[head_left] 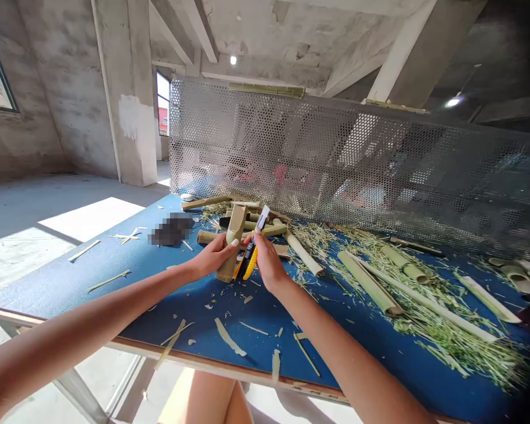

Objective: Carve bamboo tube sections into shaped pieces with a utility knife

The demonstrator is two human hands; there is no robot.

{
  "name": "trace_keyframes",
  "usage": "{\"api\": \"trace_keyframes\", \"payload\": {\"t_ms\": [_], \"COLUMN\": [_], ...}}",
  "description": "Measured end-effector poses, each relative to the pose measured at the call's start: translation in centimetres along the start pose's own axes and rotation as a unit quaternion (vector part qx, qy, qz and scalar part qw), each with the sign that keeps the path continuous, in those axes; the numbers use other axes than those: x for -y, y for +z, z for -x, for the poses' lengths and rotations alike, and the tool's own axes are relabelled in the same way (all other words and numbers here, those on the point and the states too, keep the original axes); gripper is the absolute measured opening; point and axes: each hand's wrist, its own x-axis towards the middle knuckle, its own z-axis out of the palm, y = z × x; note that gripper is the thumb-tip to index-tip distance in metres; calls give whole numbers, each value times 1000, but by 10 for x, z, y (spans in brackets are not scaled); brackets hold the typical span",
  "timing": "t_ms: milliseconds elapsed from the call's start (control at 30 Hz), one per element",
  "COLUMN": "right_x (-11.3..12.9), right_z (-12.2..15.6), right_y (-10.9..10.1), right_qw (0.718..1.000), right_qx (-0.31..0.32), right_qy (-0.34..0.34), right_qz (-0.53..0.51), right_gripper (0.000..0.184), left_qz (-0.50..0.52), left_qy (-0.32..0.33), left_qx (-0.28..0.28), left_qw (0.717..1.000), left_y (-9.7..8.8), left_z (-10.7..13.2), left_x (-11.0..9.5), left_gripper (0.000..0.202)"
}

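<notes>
On my feed, the left hand [212,257] has its fingers [229,242] closed around an upright bamboo section [235,227]. Just beside them, the right hand [267,262] has its fingers [257,238] gripping a yellow utility knife [247,265], blade up. Bamboo shavings [441,330] lie right of the fingers on the blue surface [189,312].

single head cam, faces fwd & down, close over blue worktable [70,288], left hand [212,256], right hand [267,263] in frame

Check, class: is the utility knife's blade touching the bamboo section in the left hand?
Apart. The head view shows the utility knife's blade standing up from the right hand, with a gap to the bamboo section.
</notes>
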Motion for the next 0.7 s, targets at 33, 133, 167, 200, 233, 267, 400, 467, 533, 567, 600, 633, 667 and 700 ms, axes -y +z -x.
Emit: {"api": "trace_keyframes", "payload": {"t_ms": [33, 133, 167, 200, 233, 267, 400, 467, 533, 567, 600, 633, 667, 700], "right_x": [-1, -2, -2, -2, -2, -2, 4, 7, 8, 8, 8, 6, 5, 3], "right_z": [3, 9, 10, 11, 12, 14, 18, 19, 16, 14, 11, 8, 5, 3], "right_y": [2, 10, 12, 14, 16, 17, 18, 16, 13, 11, 9, 7, 6, 4], "right_qw": [1000, 997, 996, 995, 995, 996, 998, 999, 999, 999, 1000, 1000, 1000, 999], "right_qx": [-9, -42, -52, -59, -59, -54, -24, -14, 4, 9, 6, -5, -16, -19], "right_qy": [-14, -32, -31, -25, -15, -4, 10, -1, -11, -15, -16, -10, 3, 23], "right_qz": [18, 59, 70, 78, 80, 78, 58, 46, 41, 36, 25, 7, -17, -41], "right_gripper": [51, 60, 63, 65, 66, 65, 54, 50, 49, 49, 48, 48, 49, 50], "left_qz": [19, 72, 70, 57, 32, 0, -139, -193, -219, -216, -204, -183, -158, -135], "left_qy": [7, 17, 16, 14, 14, 18, 87, 104, 86, 70, 57, 47, 41, 38], "left_qx": [10, 53, 76, 95, 106, 106, 28, 18, 26, 29, 29, 29, 32, 36], "left_qw": [1000, 996, 995, 994, 994, 994, 986, 975, 972, 973, 977, 982, 986, 989], "left_y": [1, 2, 2, 2, 2, 3, 7, 9, 9, 9, 9, 9, 9, 10], "left_z": [1, 6, 8, 10, 12, 13, 12, 11, 9, 9, 9, 9, 9, 10], "left_x": [-1, -6, -7, -8, -8, -8, -5, -5, -5, -6, -6, -6, -7, -8], "left_gripper": [52, 66, 68, 68, 68, 69, 73, 70, 59, 52, 44, 37, 32, 29]}}
